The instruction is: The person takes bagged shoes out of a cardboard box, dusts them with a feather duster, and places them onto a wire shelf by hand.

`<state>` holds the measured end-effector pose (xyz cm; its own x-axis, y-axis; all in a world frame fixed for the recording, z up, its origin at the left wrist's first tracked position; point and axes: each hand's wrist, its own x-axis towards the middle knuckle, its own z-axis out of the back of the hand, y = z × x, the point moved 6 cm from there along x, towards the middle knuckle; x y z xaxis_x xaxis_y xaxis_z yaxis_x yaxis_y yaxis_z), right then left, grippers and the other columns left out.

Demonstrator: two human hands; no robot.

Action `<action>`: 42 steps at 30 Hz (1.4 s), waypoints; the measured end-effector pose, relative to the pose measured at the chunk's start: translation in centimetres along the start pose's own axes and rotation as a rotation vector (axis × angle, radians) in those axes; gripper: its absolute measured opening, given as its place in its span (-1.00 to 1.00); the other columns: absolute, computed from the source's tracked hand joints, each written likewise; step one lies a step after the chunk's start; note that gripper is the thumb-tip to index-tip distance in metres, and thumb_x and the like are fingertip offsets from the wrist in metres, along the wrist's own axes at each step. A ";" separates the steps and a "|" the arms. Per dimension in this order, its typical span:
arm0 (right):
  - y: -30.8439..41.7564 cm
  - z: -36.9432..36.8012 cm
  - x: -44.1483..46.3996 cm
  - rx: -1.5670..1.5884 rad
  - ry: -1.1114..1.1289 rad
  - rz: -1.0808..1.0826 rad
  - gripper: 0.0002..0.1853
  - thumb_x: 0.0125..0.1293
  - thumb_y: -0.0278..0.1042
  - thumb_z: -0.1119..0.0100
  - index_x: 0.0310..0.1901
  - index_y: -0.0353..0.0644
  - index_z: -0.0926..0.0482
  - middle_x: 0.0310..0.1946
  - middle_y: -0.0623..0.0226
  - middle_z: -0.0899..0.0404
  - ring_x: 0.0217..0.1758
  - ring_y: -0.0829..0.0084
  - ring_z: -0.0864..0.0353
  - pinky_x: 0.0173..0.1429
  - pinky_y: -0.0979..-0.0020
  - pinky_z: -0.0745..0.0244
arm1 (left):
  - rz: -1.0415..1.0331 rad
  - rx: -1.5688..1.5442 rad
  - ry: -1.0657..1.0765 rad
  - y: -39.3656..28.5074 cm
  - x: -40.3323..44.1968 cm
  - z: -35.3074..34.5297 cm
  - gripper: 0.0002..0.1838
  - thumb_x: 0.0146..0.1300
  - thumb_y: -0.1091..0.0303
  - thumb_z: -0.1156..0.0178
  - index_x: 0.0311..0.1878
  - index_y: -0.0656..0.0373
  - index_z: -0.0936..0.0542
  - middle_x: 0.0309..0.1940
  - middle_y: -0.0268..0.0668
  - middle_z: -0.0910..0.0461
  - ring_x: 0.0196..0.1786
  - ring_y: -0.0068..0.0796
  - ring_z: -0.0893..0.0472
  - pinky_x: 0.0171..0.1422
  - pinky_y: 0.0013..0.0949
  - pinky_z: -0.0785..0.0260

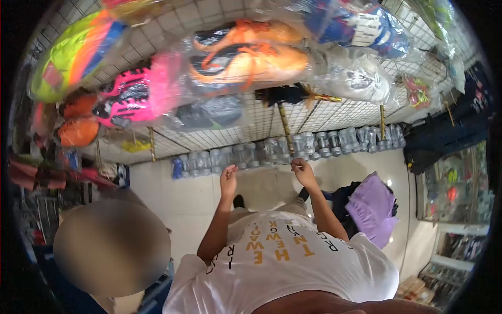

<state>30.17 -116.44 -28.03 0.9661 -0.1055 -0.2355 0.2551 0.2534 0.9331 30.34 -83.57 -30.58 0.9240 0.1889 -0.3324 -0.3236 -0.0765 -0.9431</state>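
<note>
My left hand [228, 180] is raised in front of me, its fingers loosely bent and apart, with nothing visible in it. To its right, my right hand [302, 170] has its fingers curled together. The lower end of a gold-patterned stick [285, 128] lies close to those fingertips in the view; whether they grip it is unclear. Above the stick, a bundle of black feathers [282, 95] with a gold handle [327, 98] rests against the wire grid. Beyond both hands, several clear plastic-wrapped grey items [251, 155] stand in a row along the floor.
Bagged shoes hang on the wire grid [314, 123], among them an orange pair [261, 63] and a pink pair [133, 91]. A purple garment [372, 206] lies over dark cloth at right. Another person [112, 248], blurred, is at lower left. A glass case [455, 180] stands far right.
</note>
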 end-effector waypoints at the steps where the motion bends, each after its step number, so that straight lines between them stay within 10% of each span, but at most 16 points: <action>1: -1.4 -2.5 0.3 0.034 -0.033 0.012 -0.79 0.29 -0.49 -0.05 -0.07 -0.36 -0.49 -0.23 0.28 -0.58 -0.18 0.45 -0.59 -0.05 0.42 -0.50 | 0.033 0.084 -0.013 0.3 1.0 1.8 -0.73 0.37 0.50 -0.01 0.09 0.37 -0.45 -0.03 -0.15 -0.58 0.06 -0.45 -0.55 0.21 -0.45 -0.33; 11: 13.9 -15.8 -4.7 0.090 0.042 0.210 -0.69 0.25 -0.57 -0.03 0.05 -0.29 -0.44 -0.16 0.24 -0.59 -0.14 0.50 -0.59 -0.09 0.47 -0.48 | -0.315 -0.105 0.048 -11.8 -1.0 12.1 -0.66 0.41 0.31 -0.07 0.12 0.32 -0.43 0.05 -0.13 -0.55 0.17 -0.42 -0.49 0.26 -0.44 -0.29; 22: 23.4 -26.6 -9.2 0.088 0.060 0.353 -0.74 0.29 -0.49 -0.12 0.02 -0.19 -0.47 -0.36 0.34 -0.62 -0.19 0.57 -0.61 -0.34 0.52 -0.40 | -0.437 0.130 0.062 -15.2 -4.5 24.3 -0.73 0.34 0.53 -0.04 0.09 0.30 -0.45 -0.04 -0.14 -0.60 0.05 -0.40 -0.57 0.16 -0.40 -0.36; 29: 24.1 -42.4 -14.1 0.064 0.081 0.361 -0.77 0.38 -0.50 -0.01 0.04 -0.22 -0.44 -0.04 0.32 -0.57 -0.09 0.48 -0.63 -0.14 0.51 -0.47 | -0.409 0.116 0.097 -13.8 -4.2 39.6 -0.75 0.34 0.52 -0.05 0.07 0.29 -0.46 -0.06 -0.16 -0.62 0.03 -0.43 -0.60 0.14 -0.41 -0.38; 42: 35.5 -69.6 -21.9 0.112 0.499 0.385 -0.77 0.26 -0.58 -0.02 -0.04 -0.27 -0.49 -0.13 0.27 -0.60 -0.17 0.44 -0.64 -0.11 0.43 -0.48 | -0.421 0.209 -0.266 -23.1 -12.0 66.0 -0.69 0.26 0.58 -0.07 0.08 0.31 -0.47 -0.06 -0.13 -0.61 0.03 -0.36 -0.59 0.14 -0.36 -0.39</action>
<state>20.76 -38.19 -8.60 0.8966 0.4400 0.0494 -0.0934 0.0789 0.9925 13.31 -19.46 -5.43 0.9078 0.4047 0.1097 0.0051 0.2509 -0.9680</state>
